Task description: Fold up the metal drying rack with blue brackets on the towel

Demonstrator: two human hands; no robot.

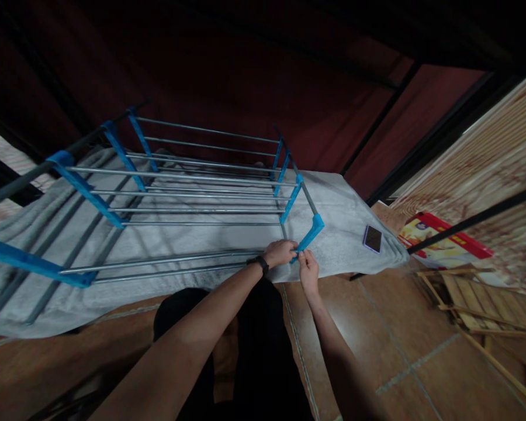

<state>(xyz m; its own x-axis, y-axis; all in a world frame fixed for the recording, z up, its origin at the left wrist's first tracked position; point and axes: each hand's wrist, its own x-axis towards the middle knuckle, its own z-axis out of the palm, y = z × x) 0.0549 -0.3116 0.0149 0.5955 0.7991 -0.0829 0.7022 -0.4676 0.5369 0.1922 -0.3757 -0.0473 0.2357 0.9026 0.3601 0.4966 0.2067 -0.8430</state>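
My right hand (309, 270): thumb and fingers pinched on lower end of blue bracket (311, 233), near right corner of rack (201, 223). My left hand (281, 252) at same end, by right ends of near rods (166, 261); fingers partly hidden, can't tell how closed or what's gripped. Rack on grey blanket (328, 196), left of phone (372, 240). Red-yellow box (438, 241) farther right.
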